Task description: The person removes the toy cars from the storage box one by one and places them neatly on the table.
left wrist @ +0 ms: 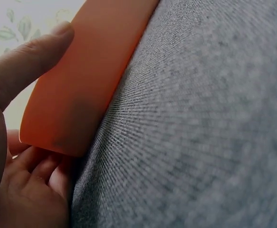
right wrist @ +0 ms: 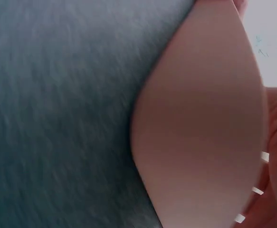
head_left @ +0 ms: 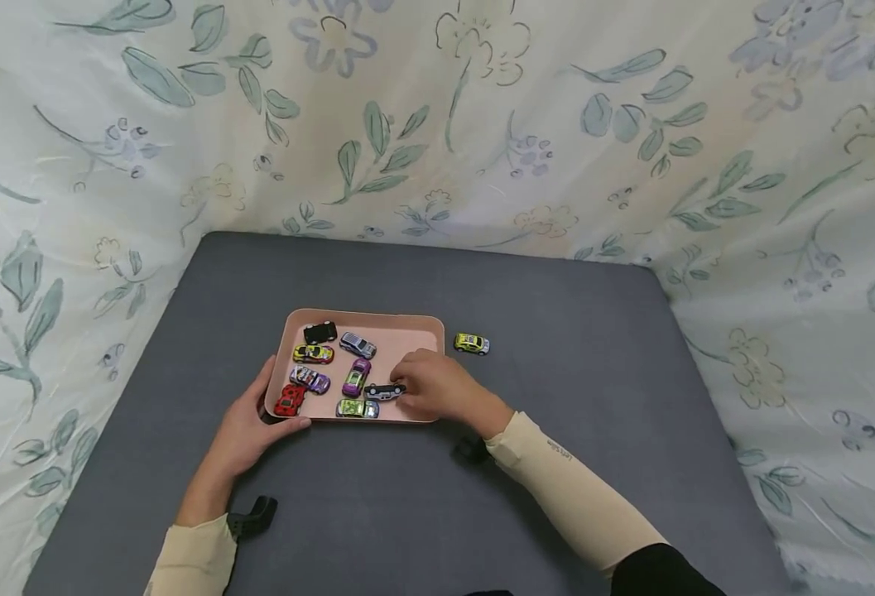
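Where tray (head_left: 407, 331) sits, eight toy cars (head_left: 356, 377).

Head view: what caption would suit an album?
Left hand steadies a pink tray while right hand pinches a toy car.

A blurred pink tray (right wrist: 200, 133) corner, seemingly, over grey cloth (right wrist: 57, 118).

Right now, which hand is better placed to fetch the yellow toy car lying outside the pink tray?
Right. The right hand is nearer the yellow toy car beyond the tray's right edge; the left hand grips the pink tray at its far corner.
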